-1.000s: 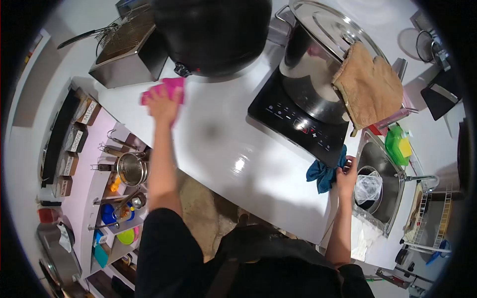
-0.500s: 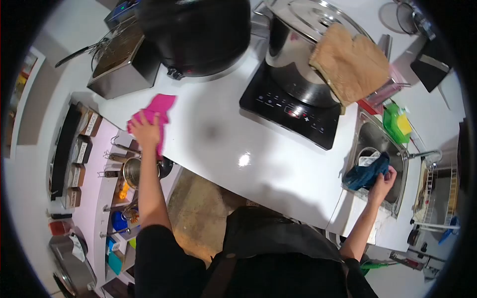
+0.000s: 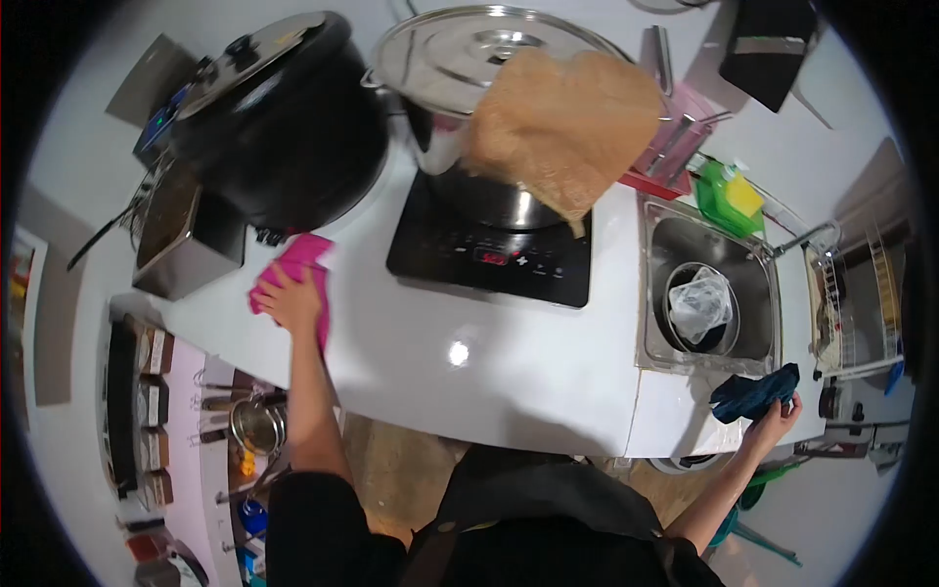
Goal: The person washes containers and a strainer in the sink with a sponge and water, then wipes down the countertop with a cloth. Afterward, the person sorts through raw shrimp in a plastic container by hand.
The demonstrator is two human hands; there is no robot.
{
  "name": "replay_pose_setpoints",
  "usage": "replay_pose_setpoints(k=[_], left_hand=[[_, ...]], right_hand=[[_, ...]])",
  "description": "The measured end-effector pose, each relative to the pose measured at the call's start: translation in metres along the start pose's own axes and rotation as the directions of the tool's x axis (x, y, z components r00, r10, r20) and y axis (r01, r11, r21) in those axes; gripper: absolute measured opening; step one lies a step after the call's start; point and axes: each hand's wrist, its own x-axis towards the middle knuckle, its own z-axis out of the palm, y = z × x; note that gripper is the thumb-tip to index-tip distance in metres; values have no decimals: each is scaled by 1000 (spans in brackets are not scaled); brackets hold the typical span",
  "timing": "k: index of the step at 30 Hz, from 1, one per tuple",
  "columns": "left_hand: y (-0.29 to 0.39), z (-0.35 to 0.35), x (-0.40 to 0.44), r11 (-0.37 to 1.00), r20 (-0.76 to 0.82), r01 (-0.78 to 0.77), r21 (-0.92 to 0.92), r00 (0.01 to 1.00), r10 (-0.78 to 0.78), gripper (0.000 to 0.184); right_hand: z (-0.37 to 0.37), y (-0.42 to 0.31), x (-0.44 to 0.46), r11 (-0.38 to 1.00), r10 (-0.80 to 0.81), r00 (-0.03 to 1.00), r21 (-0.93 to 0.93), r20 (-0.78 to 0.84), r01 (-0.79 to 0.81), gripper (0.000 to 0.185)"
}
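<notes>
My left hand [image 3: 291, 301] lies flat with fingers spread on a bright pink cloth [image 3: 311, 256], pressing it to the white counter [image 3: 391, 362] near its left side. The black pot [image 3: 284, 157] and a steel box-like container [image 3: 181, 235] stand just beyond it. At the right, my right hand [image 3: 776, 421] grips a crumpled dark blue cloth [image 3: 748, 393] between closed fingers. This cloth is at the near right corner of the sink [image 3: 660, 235]. Whether it touches the counter I cannot tell.
A lidded steel pot [image 3: 440, 147] sits on a black induction cooker [image 3: 489, 264], a tan oven mitt [image 3: 567, 122] draped over it. Inside the sink is a bowl [image 3: 729, 338] with clear plastic. Green holder [image 3: 719, 201] and yellow sponge [image 3: 744, 196] stand behind. Strainers [image 3: 256, 426] hang at lower left.
The view has shifted. My right hand has carried the blue cloth from over the sink to its near right corner. My left hand and the pink cloth have moved away from the counter's edge towards the black pot.
</notes>
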Motion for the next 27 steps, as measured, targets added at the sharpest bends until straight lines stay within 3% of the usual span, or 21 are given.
replay_pose_setpoints(k=[1,2,4,6,8,10,12,14,16,18,21,23,27], left_hand=[[15,-5,23,994,43,111,23,993,-112,72],[33,8,33,983,-21,179,25,984,-179,71],[69,16,20,996,-62,-29,90,998,34,67],[108,15,-10,921,-261,-383,-70,898,353,50],[124,25,4,919,-37,-377,-113,926,375,47],[127,23,7,882,85,-424,-204,890,447,46],[124,8,-19,729,-295,-634,-258,770,565,37],[154,-11,-26,501,-292,-744,-442,647,704,42],[152,-23,-22,335,-293,-746,-576,570,767,49],[171,105,60,394,-346,-895,-210,445,826,51],[240,129,109,643,-150,-627,-440,757,636,54],[272,110,120,725,-67,-568,-391,803,593,55],[300,104,132,732,-26,-589,-342,785,619,55]], right_hand=[[-6,0,-4,999,-19,1000,-31,4,19,37],[-11,1,-8,997,-38,999,-62,11,39,37],[-21,-1,-17,997,-30,999,-67,-12,29,36],[-30,6,-20,996,-25,1000,-87,-9,24,36],[-52,11,-19,988,-35,999,-150,-1,34,37],[-36,-7,-30,959,-110,992,-268,-56,92,37],[-28,-20,-35,967,-30,1000,-253,-6,27,36],[-12,-28,-37,970,-27,1000,-241,-15,23,35],[-10,-23,-33,980,40,999,-198,17,-36,37],[-11,-19,-29,977,11,997,-213,81,7,41],[-4,-38,-40,983,7,993,-183,114,14,43],[-12,-43,-46,982,-3,991,-184,136,29,41],[-26,-41,-56,973,0,998,-231,60,14,39]])
